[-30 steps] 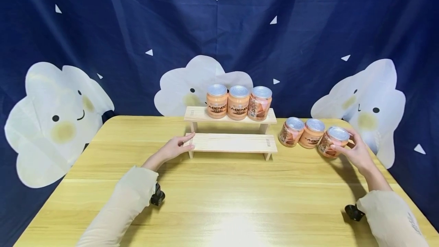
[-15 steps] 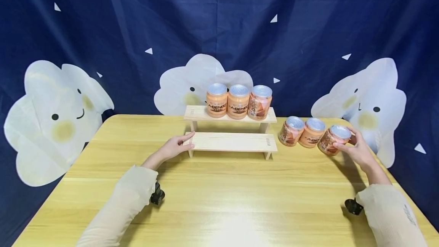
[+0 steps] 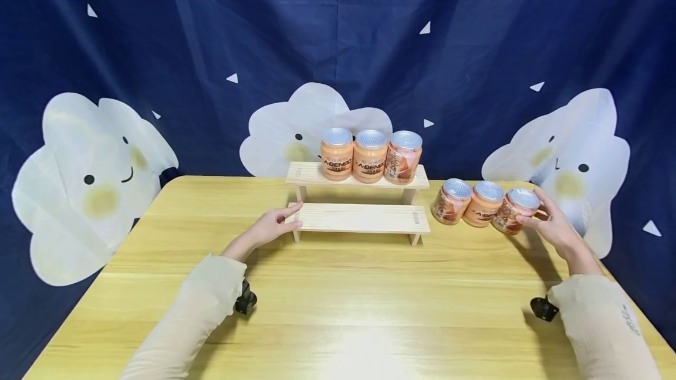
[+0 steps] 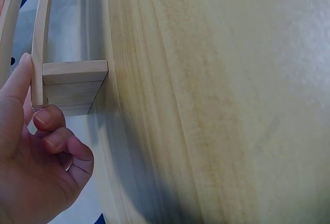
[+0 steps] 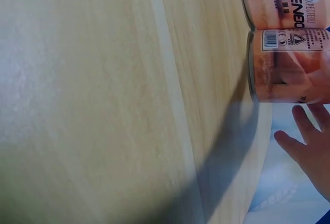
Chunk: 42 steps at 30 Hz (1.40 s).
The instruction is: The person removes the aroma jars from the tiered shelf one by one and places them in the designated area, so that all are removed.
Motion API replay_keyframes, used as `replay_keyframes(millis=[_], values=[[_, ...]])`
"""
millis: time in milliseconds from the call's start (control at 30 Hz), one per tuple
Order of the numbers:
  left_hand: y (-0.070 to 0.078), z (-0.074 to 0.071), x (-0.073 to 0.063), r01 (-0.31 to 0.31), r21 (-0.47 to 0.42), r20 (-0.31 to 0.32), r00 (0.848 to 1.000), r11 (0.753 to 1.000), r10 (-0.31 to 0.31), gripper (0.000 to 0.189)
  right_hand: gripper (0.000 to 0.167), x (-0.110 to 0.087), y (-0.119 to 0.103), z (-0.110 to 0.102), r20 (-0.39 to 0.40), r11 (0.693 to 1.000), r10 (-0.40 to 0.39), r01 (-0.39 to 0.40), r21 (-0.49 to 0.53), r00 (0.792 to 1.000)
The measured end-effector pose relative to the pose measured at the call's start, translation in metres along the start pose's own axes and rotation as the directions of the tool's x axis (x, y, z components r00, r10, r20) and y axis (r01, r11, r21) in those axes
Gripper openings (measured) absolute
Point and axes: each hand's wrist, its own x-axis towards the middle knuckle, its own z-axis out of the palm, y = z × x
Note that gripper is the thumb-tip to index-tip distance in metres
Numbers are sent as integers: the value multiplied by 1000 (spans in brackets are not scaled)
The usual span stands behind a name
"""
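In the head view my left hand (image 3: 273,226) pinches the left end of the lower board of a two-step wooden stand (image 3: 359,217). The left wrist view shows the board's end (image 4: 38,80) between my thumb and fingers, the others curled below. At the right, my right hand (image 3: 554,228) holds the rightmost orange can (image 3: 509,217), thumb on its front and fingers around its far side. That can stands upright against a middle can (image 3: 483,210), with a third can (image 3: 449,207) on its left. The right wrist view shows the held can (image 5: 289,74) side by side with its neighbour.
Three similar silver-lidded cans (image 3: 368,163) stand in a row on the upper board (image 3: 306,175). Everything sits on a light wooden table (image 3: 338,292). Behind its back edge hangs a dark blue curtain (image 3: 211,28) with white clouds.
My right hand has moved the rightmost can slightly back and against the middle one, closing the small gap between them. The left hand stays on the stand, and the head view has shifted a little.
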Motion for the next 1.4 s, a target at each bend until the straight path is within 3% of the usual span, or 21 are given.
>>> replay_keyframes(millis=[67,167,333,433,533,633,933,1400], values=[[0,0,0,-3,-2,-3,1000,1000,3,57,81,-2,-2,0,-29,1000,17,-16,8,999],[-1,1,0,-1,1,-3,1000,1000,1,58,77,-4,-9,3,-148,999,9,-3,37,989],[-1,1,1,8,6,-3,1000,1000,-8,57,67,-1,-28,11,-364,990,-50,95,107,930],[0,0,1,10,7,7,1000,1000,-10,58,64,4,-43,18,-429,982,-65,134,133,901],[1,0,1,12,8,12,1000,1000,-12,58,63,9,-58,26,-451,975,-97,176,137,887],[1,0,1,13,11,9,1000,1000,-13,58,62,15,-73,37,-437,964,-146,227,139,888],[1,1,1,5,14,7,1000,1000,-5,58,63,31,-109,76,-284,940,-216,278,199,934],[0,1,-2,7,5,-4,1000,1000,-7,58,71,54,-153,130,-90,901,-299,312,300,950]])
